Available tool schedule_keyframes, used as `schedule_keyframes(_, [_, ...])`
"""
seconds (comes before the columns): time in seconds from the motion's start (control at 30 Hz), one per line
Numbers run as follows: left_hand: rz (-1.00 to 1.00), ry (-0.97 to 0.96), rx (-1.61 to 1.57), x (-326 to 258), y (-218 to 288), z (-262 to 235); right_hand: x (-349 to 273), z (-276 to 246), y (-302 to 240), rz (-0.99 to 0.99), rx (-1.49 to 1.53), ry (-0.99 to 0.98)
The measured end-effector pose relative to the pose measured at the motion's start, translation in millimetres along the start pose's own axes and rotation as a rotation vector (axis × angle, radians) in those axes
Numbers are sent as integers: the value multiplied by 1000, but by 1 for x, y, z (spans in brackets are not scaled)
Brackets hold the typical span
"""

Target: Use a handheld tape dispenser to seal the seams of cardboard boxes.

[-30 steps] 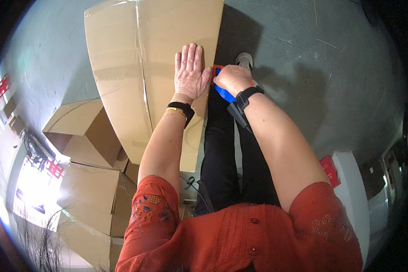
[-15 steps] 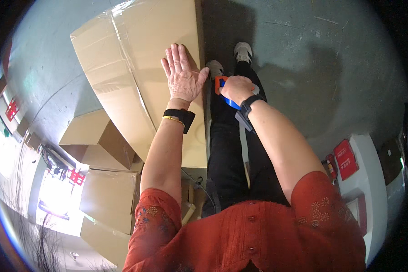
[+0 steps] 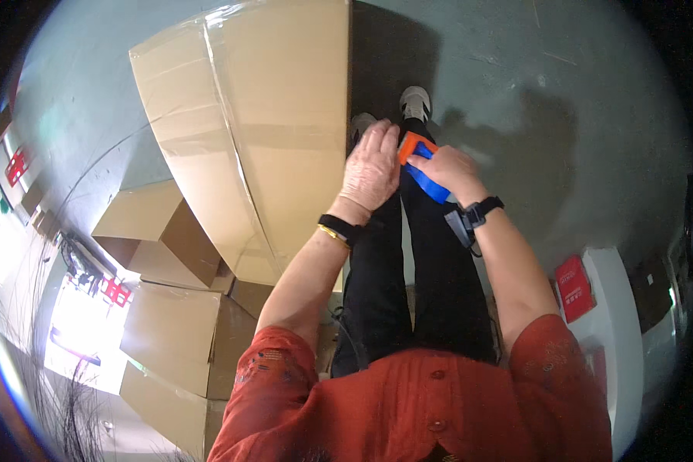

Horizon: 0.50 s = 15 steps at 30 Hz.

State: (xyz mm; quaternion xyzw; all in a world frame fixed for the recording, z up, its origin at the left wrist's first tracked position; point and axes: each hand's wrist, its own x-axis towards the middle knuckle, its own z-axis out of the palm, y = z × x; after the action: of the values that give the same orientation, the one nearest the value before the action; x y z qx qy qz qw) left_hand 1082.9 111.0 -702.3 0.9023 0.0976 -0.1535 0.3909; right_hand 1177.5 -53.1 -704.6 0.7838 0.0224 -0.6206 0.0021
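In my right hand (image 3: 456, 171) is a blue and orange tape dispenser (image 3: 430, 179), its orange end toward my left hand. My left hand (image 3: 371, 168) hovers close to that end, fingers stretched out and slightly blurred, nothing visible in it. Whether its fingertips touch the dispenser I cannot tell. Just left of it stands a large closed cardboard box (image 3: 292, 92), with a strip of clear tape (image 3: 231, 138) running lengthwise along its top and more tape across it.
An open cardboard box (image 3: 150, 231) sits beyond the large box's near left corner, with more cartons (image 3: 173, 323) nearer me. To the right, a red item (image 3: 574, 288) lies by a curved white surface (image 3: 616, 331). My shoes (image 3: 416, 104) stand on the grey floor.
My left hand has lifted off the box top and moved right to the tape dispenser. My right hand has shifted right and slightly nearer with the dispenser, which has turned.
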Motion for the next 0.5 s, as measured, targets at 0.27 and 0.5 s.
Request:
schedule_keyframes(0.27, [-547, 46, -182, 22, -36, 89, -21, -27, 36, 99, -79, 65])
schedule_keyframes(0.5, [-29, -529, 564, 34, -90, 109, -25, -31, 28, 13, 4, 73])
